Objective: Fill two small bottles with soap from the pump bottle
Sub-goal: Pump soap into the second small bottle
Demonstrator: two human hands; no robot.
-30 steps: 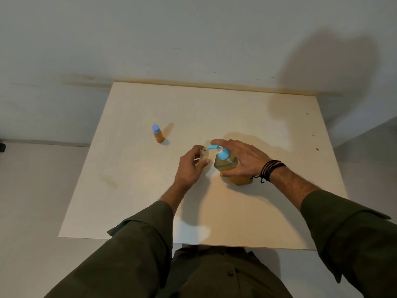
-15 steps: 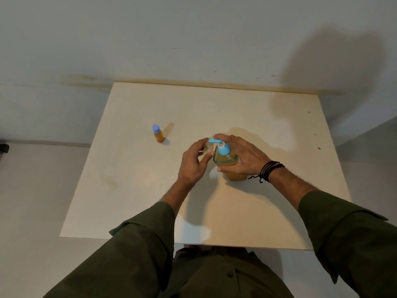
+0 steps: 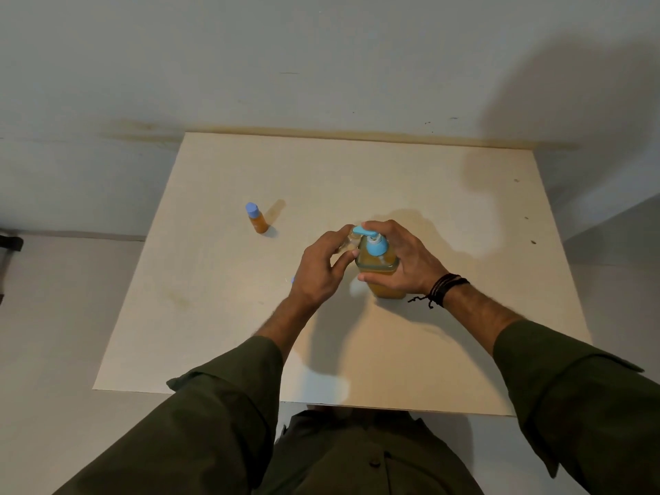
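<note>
Both hands have crept a touch farther up the table since a second ago, and the pump bottle has come along with them. From the head camera, the left hand (image 3: 321, 269) curls its fingers and thumb round a clear small bottle (image 3: 348, 243), holding it right under the spout, touching the pump bottle's side. That pump bottle (image 3: 380, 271) stands upright near the middle of the table, long axis vertical, amber soap inside, its blue pump head (image 3: 371, 241) pointing its spout left and slightly away, toward the clear bottle. The right hand (image 3: 405, 260) wraps the pump bottle's body, thumb on the near side and forefinger arched over the top of the pump; black cord bracelets (image 3: 444, 289) circle that wrist. Well apart to the left, a capped small bottle (image 3: 258, 219) stands upright, blue cap on, orange-filled. A speck of blue (image 3: 293, 279) peeks out by the left hand; what it is, I cannot tell. Pale wooden table (image 3: 464, 351) with faint stains, set against a grey-white wall (image 3: 321, 58), grey floor either side. No label or writing readable anywhere.
</note>
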